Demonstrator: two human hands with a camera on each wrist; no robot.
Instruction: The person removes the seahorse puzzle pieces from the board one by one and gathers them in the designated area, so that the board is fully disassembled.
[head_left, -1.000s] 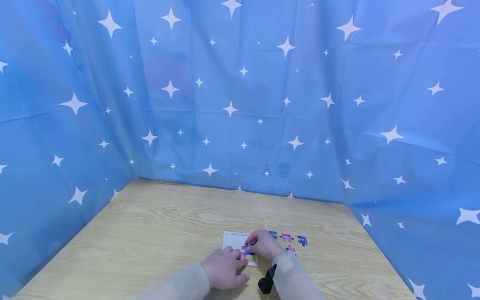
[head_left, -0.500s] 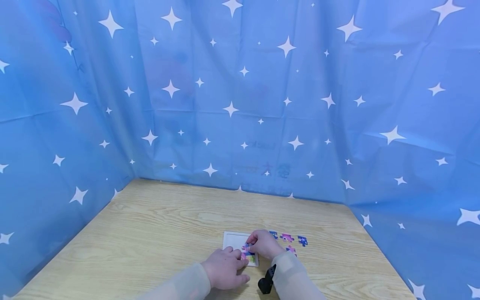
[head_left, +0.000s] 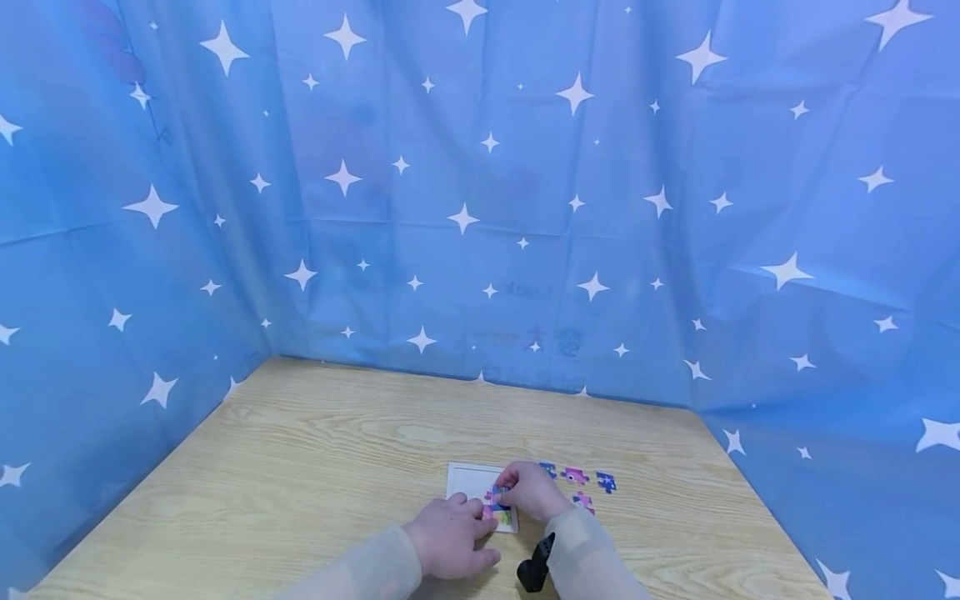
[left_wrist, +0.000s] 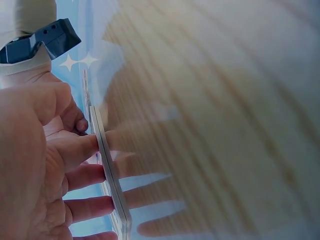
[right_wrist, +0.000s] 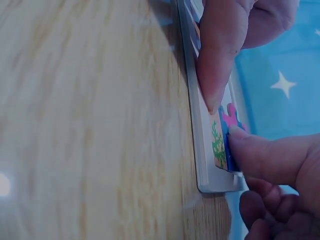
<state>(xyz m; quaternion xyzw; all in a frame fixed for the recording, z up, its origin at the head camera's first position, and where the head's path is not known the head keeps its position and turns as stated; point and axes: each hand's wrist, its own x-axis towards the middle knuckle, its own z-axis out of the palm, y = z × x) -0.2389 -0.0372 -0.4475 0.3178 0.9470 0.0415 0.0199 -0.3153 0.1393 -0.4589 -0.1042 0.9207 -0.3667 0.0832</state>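
A white puzzle tray [head_left: 467, 480] lies flat on the table, with a yellow-green piece [right_wrist: 218, 142] in its near right corner. My left hand [head_left: 453, 537] rests on the tray's near side, its fingers extended over the tray and the laid pieces. Just behind the yellow-green piece, my right hand [head_left: 536, 492] pinches a blue and pink puzzle piece [right_wrist: 231, 119] between thumb and forefinger. In the right wrist view the thumb lies against that piece, which sits slightly tilted over the tray. Fingers hide part of the tray's inside.
Several loose puzzle pieces lie right of the tray, among them a pink one [head_left: 575, 475] and a blue one [head_left: 606, 482]. A black wrist camera [head_left: 535, 568] is strapped to the right wrist. A blue star-patterned curtain [head_left: 465, 267] encloses the wooden table [head_left: 337, 442].
The blue and pink piece shifts and tilts slightly under my right fingers. Both hands otherwise stay in nearly the same place.
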